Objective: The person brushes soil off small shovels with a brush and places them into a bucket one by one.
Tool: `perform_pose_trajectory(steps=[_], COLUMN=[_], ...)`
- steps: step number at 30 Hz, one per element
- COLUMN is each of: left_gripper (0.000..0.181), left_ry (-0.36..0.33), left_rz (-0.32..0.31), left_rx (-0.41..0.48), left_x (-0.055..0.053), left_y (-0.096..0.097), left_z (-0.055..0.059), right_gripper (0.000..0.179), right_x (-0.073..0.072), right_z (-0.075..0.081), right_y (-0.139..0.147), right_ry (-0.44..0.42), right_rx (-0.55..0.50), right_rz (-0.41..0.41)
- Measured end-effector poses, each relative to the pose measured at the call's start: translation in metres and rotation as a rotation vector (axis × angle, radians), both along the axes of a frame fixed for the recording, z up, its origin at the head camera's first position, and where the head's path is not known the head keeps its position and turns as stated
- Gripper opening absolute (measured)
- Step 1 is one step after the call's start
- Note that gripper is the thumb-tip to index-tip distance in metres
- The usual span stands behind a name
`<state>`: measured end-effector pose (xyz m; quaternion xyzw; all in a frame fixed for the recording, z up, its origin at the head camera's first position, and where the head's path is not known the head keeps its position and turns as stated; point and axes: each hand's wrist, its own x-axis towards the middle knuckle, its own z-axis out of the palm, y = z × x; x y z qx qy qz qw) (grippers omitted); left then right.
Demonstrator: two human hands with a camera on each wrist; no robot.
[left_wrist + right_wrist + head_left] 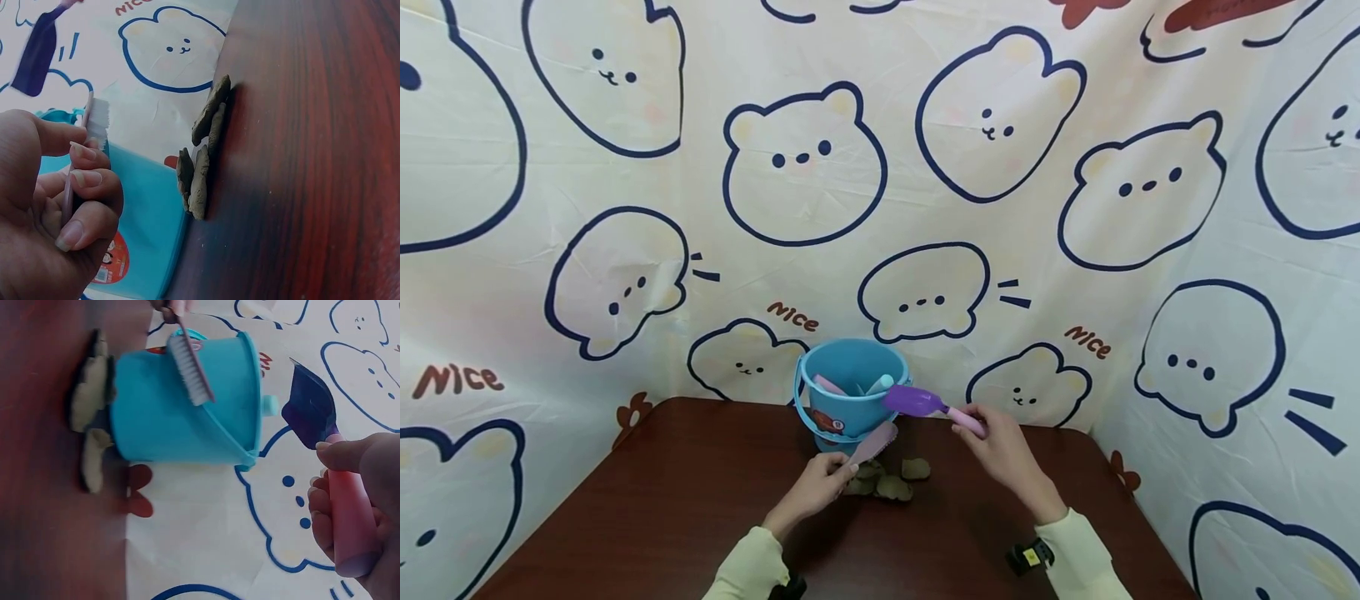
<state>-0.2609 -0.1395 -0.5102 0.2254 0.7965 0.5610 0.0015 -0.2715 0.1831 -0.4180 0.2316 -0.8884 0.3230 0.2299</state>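
My left hand (pixel 815 489) holds a small pink brush (pixel 876 442) by its handle, low in front of the blue bucket (pixel 852 408). White bristles on the brush (pixel 189 370) show in the right wrist view. In my right hand (pixel 1006 452) is a toy shovel (pixel 916 401) with a purple blade and pink handle, raised off the table. Its blade overlaps the bucket's right rim in the head view, while the right wrist view shows a gap between them. Several flat brownish-grey lumps (pixel 894 487) lie on the table before the bucket; whether they are stones or clay, I cannot tell.
Inside the bucket stand a pink piece (pixel 827 384) and a light-blue handle (pixel 882 384), their lower parts hidden. The dark reddish-brown table (pixel 647 500) meets a cloth backdrop (pixel 805 275) printed with cartoon bears, which also runs along both sides.
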Motion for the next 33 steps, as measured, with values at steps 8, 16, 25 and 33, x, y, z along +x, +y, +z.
perform_pose_trajectory(steps=[8, 16, 25, 33], left_gripper=[0.031, 0.027, 0.026, 0.028], left_ry=[-0.007, -0.023, -0.036, -0.04], left_rz=[-0.002, -0.019, -0.009, -0.02], left_rx=[-0.019, -0.012, -0.011, -0.005], left_x=[-0.001, -0.002, 0.0, 0.002], left_y=[0.0, 0.001, 0.002, 0.001], left_z=[0.001, -0.003, -0.001, 0.0], right_gripper=[0.021, 0.026, 0.021, 0.015], right_x=[-0.027, -0.063, -0.093, -0.107], right_z=[0.034, 0.046, 0.048, 0.045], right_y=[-0.02, -0.039, -0.069, -0.091], right_ry=[0.011, 0.044, -0.01, -0.059], right_rx=[0.054, 0.1, 0.087, 0.075], right_rz=[-0.004, -0.028, 0.025, 0.063])
